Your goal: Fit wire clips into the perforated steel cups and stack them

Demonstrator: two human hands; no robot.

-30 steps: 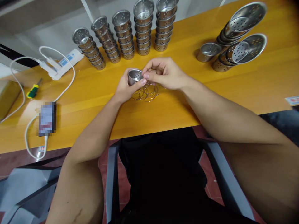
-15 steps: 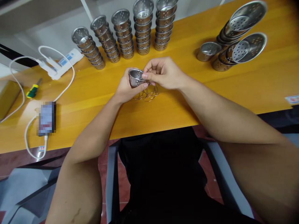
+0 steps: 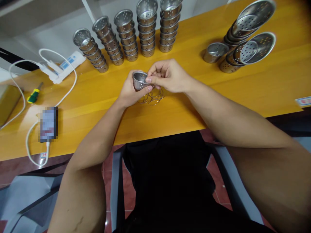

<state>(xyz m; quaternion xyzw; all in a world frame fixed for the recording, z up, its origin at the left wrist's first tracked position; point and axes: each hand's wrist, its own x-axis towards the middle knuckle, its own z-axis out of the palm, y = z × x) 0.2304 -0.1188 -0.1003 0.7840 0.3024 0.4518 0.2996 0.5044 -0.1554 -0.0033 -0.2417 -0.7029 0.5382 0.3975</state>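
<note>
— Clamped between thumb and fingers, the left hand (image 3: 130, 92) holds one small perforated steel cup (image 3: 139, 81), tilted, just above the yellow table (image 3: 97, 103) near its middle.

— And the other hand?

— Its fingertips are pinched narrow at the cup's rim. The right hand (image 3: 170, 77) seems to grip something thin there, though I cannot tell what. Under both hands lies a loose heap of wire rings (image 3: 152, 97); they overlap too much to count.

— Take me across from the left edge.

— One green-and-yellow screwdriver (image 3: 34, 94), then one white power strip (image 3: 63, 64) with a white cable (image 3: 70, 85) looping toward the near edge. The strip carries a blue label, too small to read. One phone (image 3: 48, 123) lies flat nearer the person, its face blurred.

— The cups at the back?

— Five stacks of cups (image 3: 136, 35) in a row, the left ones leaning. Each looks about six or seven high, but an exact count escapes me.

— On the right?

— One lone cup (image 3: 215, 51) standing upright, then two stacks of wide-rimmed strainers (image 3: 245, 42) lying on their sides, mouths toward the camera. At the far right edge, one small card (image 3: 303, 101) with red print, unreadable.
</note>
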